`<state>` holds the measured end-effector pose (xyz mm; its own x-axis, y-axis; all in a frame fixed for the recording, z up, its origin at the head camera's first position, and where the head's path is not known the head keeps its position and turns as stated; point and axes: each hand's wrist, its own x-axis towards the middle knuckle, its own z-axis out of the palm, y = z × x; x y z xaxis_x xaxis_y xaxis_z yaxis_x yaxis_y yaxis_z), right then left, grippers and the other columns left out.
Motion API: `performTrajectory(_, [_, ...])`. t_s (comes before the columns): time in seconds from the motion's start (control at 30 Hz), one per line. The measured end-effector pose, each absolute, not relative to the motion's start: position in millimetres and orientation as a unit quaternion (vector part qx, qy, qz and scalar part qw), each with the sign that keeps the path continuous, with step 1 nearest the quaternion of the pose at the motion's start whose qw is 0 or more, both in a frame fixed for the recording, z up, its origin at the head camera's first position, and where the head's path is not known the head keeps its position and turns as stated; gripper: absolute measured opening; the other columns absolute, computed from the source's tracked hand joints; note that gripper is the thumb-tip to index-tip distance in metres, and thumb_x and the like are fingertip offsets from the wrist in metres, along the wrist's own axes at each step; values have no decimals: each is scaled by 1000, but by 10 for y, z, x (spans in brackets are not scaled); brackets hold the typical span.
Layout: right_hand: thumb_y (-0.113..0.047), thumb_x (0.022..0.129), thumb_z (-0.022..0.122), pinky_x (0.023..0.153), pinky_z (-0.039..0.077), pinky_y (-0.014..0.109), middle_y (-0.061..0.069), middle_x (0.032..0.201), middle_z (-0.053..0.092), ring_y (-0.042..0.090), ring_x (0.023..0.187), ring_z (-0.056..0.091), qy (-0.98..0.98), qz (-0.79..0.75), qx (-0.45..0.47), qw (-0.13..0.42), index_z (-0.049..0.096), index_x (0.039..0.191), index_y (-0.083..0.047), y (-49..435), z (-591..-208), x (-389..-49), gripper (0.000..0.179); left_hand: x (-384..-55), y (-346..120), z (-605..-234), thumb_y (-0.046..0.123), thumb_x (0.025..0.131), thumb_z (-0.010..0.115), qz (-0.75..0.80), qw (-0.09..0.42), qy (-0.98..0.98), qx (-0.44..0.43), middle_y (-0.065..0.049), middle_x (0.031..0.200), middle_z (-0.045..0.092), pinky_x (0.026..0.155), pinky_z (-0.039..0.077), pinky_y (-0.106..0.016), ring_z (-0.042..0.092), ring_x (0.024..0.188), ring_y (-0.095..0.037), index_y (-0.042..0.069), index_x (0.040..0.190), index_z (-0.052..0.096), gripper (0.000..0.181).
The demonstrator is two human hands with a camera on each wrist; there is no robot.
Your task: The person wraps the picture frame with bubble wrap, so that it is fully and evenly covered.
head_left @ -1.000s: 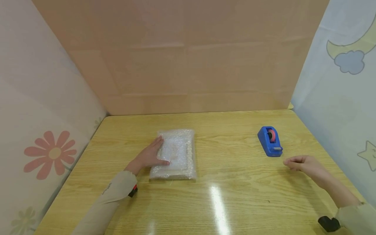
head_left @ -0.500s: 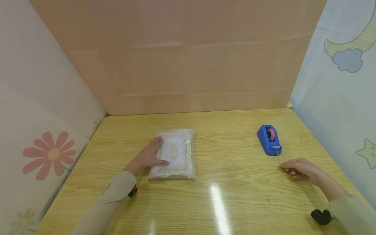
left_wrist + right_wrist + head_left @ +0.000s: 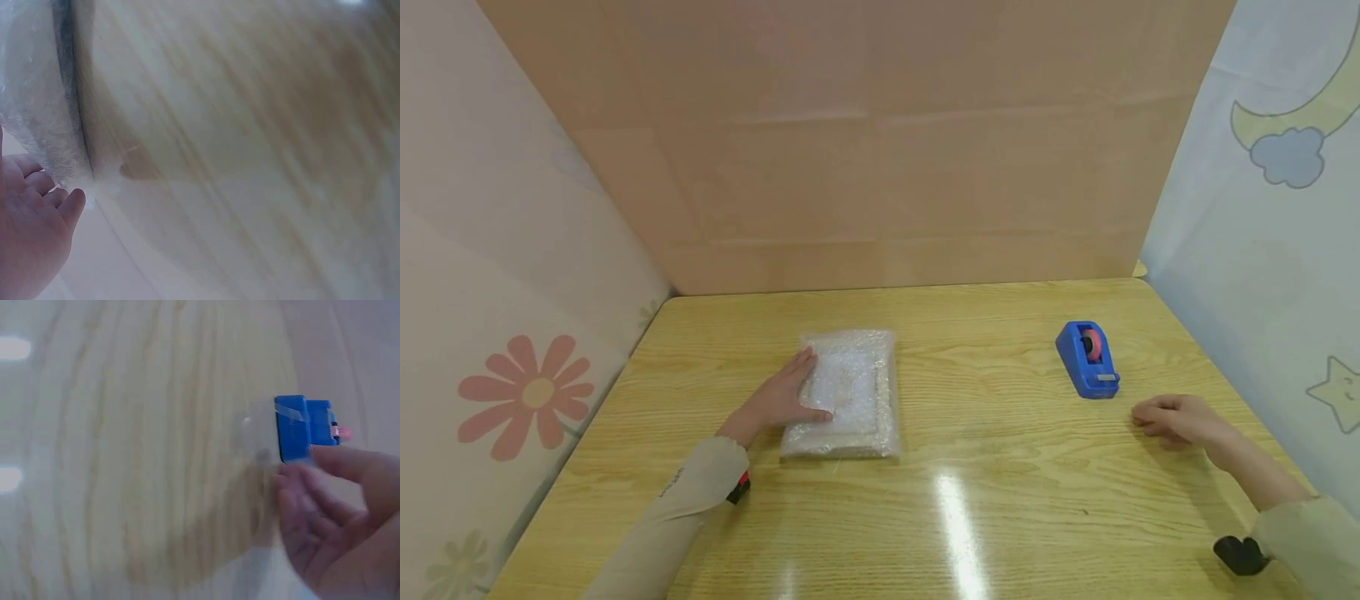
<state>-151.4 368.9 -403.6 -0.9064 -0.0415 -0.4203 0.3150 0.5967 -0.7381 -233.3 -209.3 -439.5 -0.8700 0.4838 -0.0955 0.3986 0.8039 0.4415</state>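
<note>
A flat package in bubble wrap (image 3: 853, 387) lies on the table left of centre in the head view. My left hand (image 3: 777, 398) rests on its left side, thumb and fingers spread. The left wrist view shows that hand (image 3: 34, 219) by the wrapped package's edge (image 3: 37, 94). At the right stands a blue tape dispenser (image 3: 1087, 362) with a pink core. My right hand (image 3: 1180, 425) is in front of it, apart from it, thumb and fingers drawn together. In the right wrist view a faint strip of clear tape (image 3: 290, 414) seems pinched there; its ends are hard to see.
The wood-grain table (image 3: 985, 417) carries the package and the dispenser. A tan panel (image 3: 880, 167) stands along the back edge. Printed side walls rise left (image 3: 535, 250) and right (image 3: 1277, 283). A black wrist device (image 3: 1240, 554) sits below the right sleeve.
My right hand first shifts slightly left and toward me, then back right, its fingers drawn together. The left hand, package and dispenser stay put.
</note>
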Motion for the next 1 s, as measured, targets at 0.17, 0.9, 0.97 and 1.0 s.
performTrajectory(0.17, [-30, 91, 55, 65, 52, 21, -23, 87, 59, -3, 76, 59, 874, -479, 56, 63, 56, 113, 6, 3539, -4132, -1563, 43, -2343, -2103, -4397, 64, 67, 66, 210, 100, 944, 233, -13, 152, 6, 109, 16, -45, 6, 138, -28, 0, 144, 16, 112])
performTrajectory(0.9, [-29, 89, 58, 63, 50, 14, -18, 73, 64, -4, 70, 60, 765, -627, 141, 34, 64, 75, -29, 3325, -4269, -1634, 16, -2346, -2097, -4415, 63, 66, 67, 212, 105, 944, 229, -10, 152, 5, 110, 15, -43, 4, 139, -25, 3, 145, 15, 112])
performTrajectory(0.97, [-30, 89, 57, 64, 50, 14, -18, 73, 63, -4, 70, 60, 774, -615, 145, 35, 65, 78, -25, 3316, -4270, -1640, 14, -2350, -2101, -4420, 64, 66, 66, 211, 106, 945, 227, -9, 152, 5, 110, 14, -42, 4, 139, -25, 3, 145, 15, 112])
performTrajectory(1.0, [-31, 90, 56, 64, 50, 15, -18, 73, 63, -4, 70, 60, 779, -609, 147, 37, 65, 83, -20, 3309, -4268, -1645, 15, -2352, -2103, -4424, 64, 66, 66, 209, 107, 945, 226, -9, 152, 5, 110, 14, -42, 4, 139, -24, 4, 145, 14, 112])
